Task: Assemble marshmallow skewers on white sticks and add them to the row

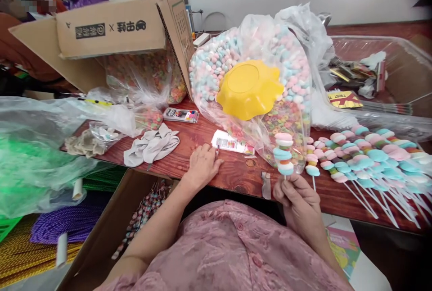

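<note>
My right hand (pixel 299 198) is closed on the short visible white stick of a marshmallow skewer (pixel 284 153), which it holds upright near the table's front edge. Pink, blue and white marshmallows with an orange ring between them are threaded on it. My left hand (pixel 204 165) lies on the tabletop, fingers stretched forward. Its fingertips reach the left edge of a stack of small printed packets (pixel 232 143). Just right of my right hand, a pile of similar marshmallow skewers (pixel 374 156) lies with sticks towards me.
Behind the packets, a yellow wavy bowl (pixel 249 88) sits upside down on a big bag of marshmallows (pixel 295 56). An open cardboard box (pixel 114 27) stands left, grey gloves (pixel 151 144) before it. At right is a clear plastic tub (pixel 411 75). A person (pixel 23 52) is at far left.
</note>
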The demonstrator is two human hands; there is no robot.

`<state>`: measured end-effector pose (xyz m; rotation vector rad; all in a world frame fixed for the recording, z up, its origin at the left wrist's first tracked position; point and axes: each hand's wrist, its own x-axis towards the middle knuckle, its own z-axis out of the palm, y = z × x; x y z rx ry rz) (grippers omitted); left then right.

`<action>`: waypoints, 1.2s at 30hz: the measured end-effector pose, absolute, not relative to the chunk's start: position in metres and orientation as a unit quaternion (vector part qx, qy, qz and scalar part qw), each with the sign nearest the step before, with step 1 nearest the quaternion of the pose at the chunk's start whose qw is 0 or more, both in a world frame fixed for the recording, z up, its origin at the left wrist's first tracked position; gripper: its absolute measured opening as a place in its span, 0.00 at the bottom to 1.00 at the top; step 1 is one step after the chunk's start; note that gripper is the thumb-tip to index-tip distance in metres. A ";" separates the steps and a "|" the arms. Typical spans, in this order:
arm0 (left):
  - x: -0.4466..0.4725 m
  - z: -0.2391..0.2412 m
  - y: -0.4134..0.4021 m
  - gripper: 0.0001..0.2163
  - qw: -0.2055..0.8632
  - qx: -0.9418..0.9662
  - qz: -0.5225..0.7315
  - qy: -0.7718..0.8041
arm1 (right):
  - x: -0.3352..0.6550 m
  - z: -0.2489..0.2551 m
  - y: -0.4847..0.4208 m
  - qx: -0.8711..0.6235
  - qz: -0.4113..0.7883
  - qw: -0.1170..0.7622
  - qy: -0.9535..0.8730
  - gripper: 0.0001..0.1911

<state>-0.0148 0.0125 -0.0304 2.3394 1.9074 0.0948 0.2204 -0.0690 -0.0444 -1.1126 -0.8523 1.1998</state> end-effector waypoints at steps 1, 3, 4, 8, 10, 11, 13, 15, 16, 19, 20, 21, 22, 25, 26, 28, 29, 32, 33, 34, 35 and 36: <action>-0.014 -0.033 0.012 0.11 0.056 0.775 0.045 0.628 | 0.215 -0.043 -0.067 -0.457 0.550 0.598 -0.362 0.10; -0.017 -0.036 0.010 0.09 0.071 0.786 0.100 0.607 | 0.209 -0.041 -0.064 -0.431 0.584 0.582 -0.365 0.09; -0.019 -0.037 0.009 0.09 0.095 0.790 0.143 0.588 | 0.209 -0.040 -0.063 -0.426 0.591 0.579 -0.366 0.08; -0.023 -0.036 0.007 0.14 0.259 0.770 0.316 0.489 | 0.209 -0.039 -0.059 -0.434 0.575 0.591 -0.363 0.07; -0.022 -0.035 0.007 0.14 0.308 0.756 0.355 0.455 | 0.207 -0.037 -0.058 -0.443 0.564 0.600 -0.354 0.06; -0.021 -0.035 0.008 0.13 0.307 0.757 0.364 0.448 | 0.206 -0.036 -0.057 -0.446 0.563 0.603 -0.347 0.06; -0.018 -0.035 0.010 0.11 0.239 0.776 0.372 0.449 | 0.204 -0.035 -0.057 -0.450 0.563 0.608 -0.333 0.07; -0.018 -0.038 0.012 0.09 0.112 0.809 0.357 0.452 | 0.204 -0.035 -0.057 -0.456 0.560 0.613 -0.320 0.08; -0.018 -0.039 0.013 0.09 0.049 0.825 0.343 0.446 | 0.206 -0.036 -0.057 -0.461 0.556 0.617 -0.313 0.08; -0.020 -0.046 0.014 0.11 -0.070 0.866 0.291 0.401 | 0.211 -0.039 -0.058 -0.481 0.535 0.631 -0.290 0.09; -0.020 -0.048 0.013 0.11 -0.088 0.876 0.276 0.385 | 0.213 -0.040 -0.059 -0.486 0.528 0.635 -0.286 0.09; -0.020 -0.050 0.011 0.11 -0.100 0.885 0.261 0.372 | 0.215 -0.042 -0.060 -0.490 0.521 0.638 -0.284 0.09; -0.019 -0.052 0.008 0.11 -0.106 0.894 0.245 0.361 | 0.217 -0.044 -0.061 -0.493 0.516 0.640 -0.285 0.09; -0.015 -0.056 -0.001 0.09 -0.097 0.904 0.205 0.361 | 0.218 -0.050 -0.066 -0.504 0.506 0.636 -0.292 0.09; -0.013 -0.057 -0.004 0.09 -0.088 0.902 0.196 0.375 | 0.218 -0.053 -0.068 -0.507 0.504 0.634 -0.294 0.09; -0.009 -0.060 -0.009 0.09 -0.073 0.890 0.182 0.411 | 0.218 -0.057 -0.071 -0.512 0.501 0.629 -0.303 0.08; -0.006 -0.061 -0.010 0.09 -0.068 0.884 0.177 0.428 | 0.218 -0.060 -0.073 -0.514 0.500 0.624 -0.310 0.08; 0.000 -0.061 -0.011 0.09 -0.058 0.875 0.173 0.449 | 0.218 -0.063 -0.076 -0.516 0.500 0.607 -0.339 0.07; 0.001 -0.061 -0.011 0.09 -0.054 0.874 0.176 0.449 | 0.218 -0.064 -0.076 -0.515 0.500 0.604 -0.348 0.06; 0.002 -0.061 -0.011 0.09 -0.052 0.874 0.180 0.448 | 0.218 -0.064 -0.077 -0.513 0.499 0.602 -0.355 0.06; 0.002 -0.061 -0.010 0.09 -0.049 0.874 0.184 0.447 | 0.218 -0.064 -0.078 -0.513 0.497 0.600 -0.359 0.06; 0.002 -0.061 -0.010 0.09 -0.047 0.874 0.187 0.446 | 0.219 -0.065 -0.078 -0.516 0.495 0.598 -0.361 0.06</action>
